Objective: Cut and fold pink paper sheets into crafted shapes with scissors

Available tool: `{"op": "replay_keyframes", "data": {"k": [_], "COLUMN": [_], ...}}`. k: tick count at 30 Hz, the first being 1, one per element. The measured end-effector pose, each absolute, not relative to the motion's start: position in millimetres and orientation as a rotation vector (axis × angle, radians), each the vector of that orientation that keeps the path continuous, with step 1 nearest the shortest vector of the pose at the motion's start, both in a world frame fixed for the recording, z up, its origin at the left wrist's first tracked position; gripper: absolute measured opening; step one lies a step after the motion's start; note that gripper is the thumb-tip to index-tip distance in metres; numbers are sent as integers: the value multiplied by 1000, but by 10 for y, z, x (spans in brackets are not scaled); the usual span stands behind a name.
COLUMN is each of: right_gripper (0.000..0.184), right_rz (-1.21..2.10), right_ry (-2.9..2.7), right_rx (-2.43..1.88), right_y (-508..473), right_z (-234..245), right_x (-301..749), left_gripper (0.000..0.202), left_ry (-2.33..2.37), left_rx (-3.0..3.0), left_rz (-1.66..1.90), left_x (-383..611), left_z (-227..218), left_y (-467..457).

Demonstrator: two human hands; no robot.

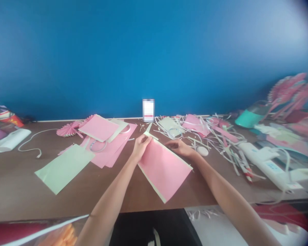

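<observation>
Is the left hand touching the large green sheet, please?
No, the left hand holds the pink sheet, apart from the green sheet.

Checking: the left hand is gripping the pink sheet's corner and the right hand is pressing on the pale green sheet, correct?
No: the head view shows the right hand pressing on the pink sheet instead. The left hand is as you said.
</observation>
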State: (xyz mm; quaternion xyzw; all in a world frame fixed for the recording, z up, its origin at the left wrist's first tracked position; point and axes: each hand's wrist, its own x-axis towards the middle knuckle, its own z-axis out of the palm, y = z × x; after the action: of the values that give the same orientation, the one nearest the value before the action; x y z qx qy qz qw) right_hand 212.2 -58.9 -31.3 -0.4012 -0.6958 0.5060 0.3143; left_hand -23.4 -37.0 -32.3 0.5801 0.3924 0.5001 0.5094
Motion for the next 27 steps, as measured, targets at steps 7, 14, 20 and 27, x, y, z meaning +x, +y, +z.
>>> {"op": "replay_keyframes", "data": {"k": [7,14,20,27], "right_gripper": [43,46,45,41], "right_rz": [1270,1241,1211,1210], "right_ry": [-1882,-1881,-1904,-1890], "right_rx": [-1065,-1103,-1104,-1113], "right_y": [-612,-621,-608,-609], "right_z": [-274,-273,-282,-289], "right_x": [2091,2096,2098,2075], "left_gripper": [25,26,26,27], "left_ry": [959,956,951,958], "left_rx": [1361,1335,1329,1379], "left_rz": [1236,1266,1265,1226], "left_x": [-228,-223,-228,-226], "left_z": [-338,-330,-328,-338], "left_y": [-374,-368,-363,-361]}}
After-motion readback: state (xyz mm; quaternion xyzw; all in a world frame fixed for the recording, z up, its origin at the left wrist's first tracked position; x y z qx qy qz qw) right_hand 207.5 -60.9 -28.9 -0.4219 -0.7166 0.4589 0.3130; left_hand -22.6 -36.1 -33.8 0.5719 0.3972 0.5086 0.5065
